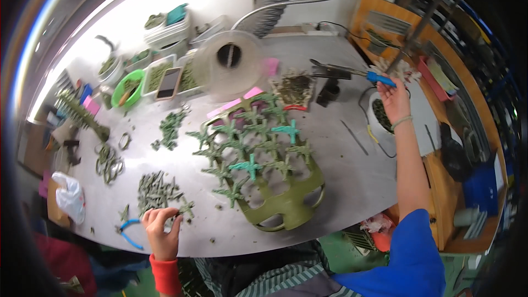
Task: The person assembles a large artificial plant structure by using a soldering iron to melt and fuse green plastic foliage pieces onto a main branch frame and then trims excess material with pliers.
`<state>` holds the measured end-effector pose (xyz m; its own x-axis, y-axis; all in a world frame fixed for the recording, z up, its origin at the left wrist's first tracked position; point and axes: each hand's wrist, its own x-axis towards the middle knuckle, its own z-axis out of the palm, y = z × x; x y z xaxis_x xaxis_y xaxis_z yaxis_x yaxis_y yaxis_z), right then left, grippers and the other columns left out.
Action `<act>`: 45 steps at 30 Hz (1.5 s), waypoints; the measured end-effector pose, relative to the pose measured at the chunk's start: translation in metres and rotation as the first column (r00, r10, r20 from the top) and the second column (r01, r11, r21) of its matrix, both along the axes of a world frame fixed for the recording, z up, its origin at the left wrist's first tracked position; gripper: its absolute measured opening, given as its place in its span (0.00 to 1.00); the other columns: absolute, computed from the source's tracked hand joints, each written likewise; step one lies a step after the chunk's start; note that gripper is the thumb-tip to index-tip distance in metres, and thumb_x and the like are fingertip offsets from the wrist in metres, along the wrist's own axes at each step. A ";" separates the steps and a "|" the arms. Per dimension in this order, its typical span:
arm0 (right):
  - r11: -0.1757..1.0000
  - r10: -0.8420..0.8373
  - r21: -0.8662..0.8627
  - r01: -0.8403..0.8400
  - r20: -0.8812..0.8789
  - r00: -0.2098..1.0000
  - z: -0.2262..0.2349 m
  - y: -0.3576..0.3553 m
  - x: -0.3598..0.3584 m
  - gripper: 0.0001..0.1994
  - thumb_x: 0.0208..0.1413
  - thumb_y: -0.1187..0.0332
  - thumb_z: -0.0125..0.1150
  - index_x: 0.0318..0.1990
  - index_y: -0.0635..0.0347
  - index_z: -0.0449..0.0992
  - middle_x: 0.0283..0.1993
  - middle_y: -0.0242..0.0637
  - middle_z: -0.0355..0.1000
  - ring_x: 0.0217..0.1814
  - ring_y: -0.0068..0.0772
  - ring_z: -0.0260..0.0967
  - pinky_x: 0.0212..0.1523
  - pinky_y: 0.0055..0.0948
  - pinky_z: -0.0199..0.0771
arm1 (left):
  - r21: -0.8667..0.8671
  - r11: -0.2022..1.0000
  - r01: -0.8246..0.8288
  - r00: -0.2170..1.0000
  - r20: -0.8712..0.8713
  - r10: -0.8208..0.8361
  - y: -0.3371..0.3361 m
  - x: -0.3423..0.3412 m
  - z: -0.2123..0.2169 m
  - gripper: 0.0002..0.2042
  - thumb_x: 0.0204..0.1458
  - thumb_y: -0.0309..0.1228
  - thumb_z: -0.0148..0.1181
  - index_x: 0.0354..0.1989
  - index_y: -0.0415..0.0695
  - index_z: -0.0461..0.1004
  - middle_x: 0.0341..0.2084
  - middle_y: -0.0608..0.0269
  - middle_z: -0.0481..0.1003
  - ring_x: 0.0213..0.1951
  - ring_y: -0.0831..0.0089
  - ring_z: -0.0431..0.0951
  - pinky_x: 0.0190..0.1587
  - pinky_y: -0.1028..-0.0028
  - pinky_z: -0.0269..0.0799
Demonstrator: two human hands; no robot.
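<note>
On the grey metal worktable (pixel 341 187), seen from the head view, the person's left hand (pixel 161 230) rests at the near left edge, fingers curled narrow and pinching at a small green plastic cross-shaped piece (pixel 185 208) that lies at the near end of a loose heap of grey-green small parts (pixel 155 190). The heap sits just beside that hand, probably so pieces can be picked one at a time without reaching. A pair of blue-handled pliers (pixel 127 231) lies just left of the hand, near the table's edge.

The right hand (pixel 394 99) is stretched far out to the right side of the table, fingers closed around the blue handle of a soldering-style tool (pixel 380 80), whose dark metal front end points left over the table; a cord trails below it, which may explain why the tool is kept at that side.

Between the two hands lies one large olive-green plastic tray with cut-out slots (pixel 286 206), tilted toward the person. Green cross-shaped pieces are spread over its upper half; roughly a dozen and a half show, two of them a brighter teal (pixel 248 166), though the exact count is hard to tell. Behind it stands one clear round plastic tub (pixel 228 63). At the far left are one green bowl (pixel 126 89) and several white trays (pixel 157 74), at least three, holding more green bits.
</note>
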<state>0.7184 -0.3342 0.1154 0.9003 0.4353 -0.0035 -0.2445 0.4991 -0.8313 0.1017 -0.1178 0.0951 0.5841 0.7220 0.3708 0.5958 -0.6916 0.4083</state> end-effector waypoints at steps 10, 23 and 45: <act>0.962 0.268 -0.026 -0.273 -0.120 0.956 -0.031 -0.004 0.077 0.14 0.61 0.65 0.64 0.45 0.69 0.75 0.42 0.41 0.74 0.47 0.33 0.75 0.50 0.29 0.80 | -0.052 0.996 0.068 0.998 0.003 -0.068 0.003 0.009 -0.036 0.07 0.45 0.28 0.70 0.33 0.48 0.79 0.30 0.69 0.81 0.39 0.67 0.78 0.57 0.64 0.61; 0.859 0.395 -0.404 -0.316 0.129 0.909 0.028 -0.109 -0.084 0.16 0.67 0.65 0.53 0.59 0.61 0.72 0.56 0.39 0.74 0.57 0.31 0.71 0.59 0.30 0.69 | 0.074 0.985 0.154 0.988 -0.043 -0.151 0.024 0.021 -0.061 0.10 0.42 0.28 0.68 0.35 0.50 0.78 0.29 0.66 0.78 0.41 0.66 0.77 0.57 0.61 0.61; -0.004 0.927 -0.623 -0.782 0.290 -0.236 0.052 0.079 -0.499 0.07 0.60 0.79 0.57 0.44 0.68 0.78 0.39 0.41 0.77 0.41 0.33 0.75 0.42 0.28 0.75 | -0.202 0.516 -0.833 0.553 -0.255 0.793 0.093 -0.214 -0.086 0.17 0.45 0.42 0.67 0.33 0.40 0.75 0.31 0.49 0.80 0.38 0.49 0.81 0.43 0.58 0.77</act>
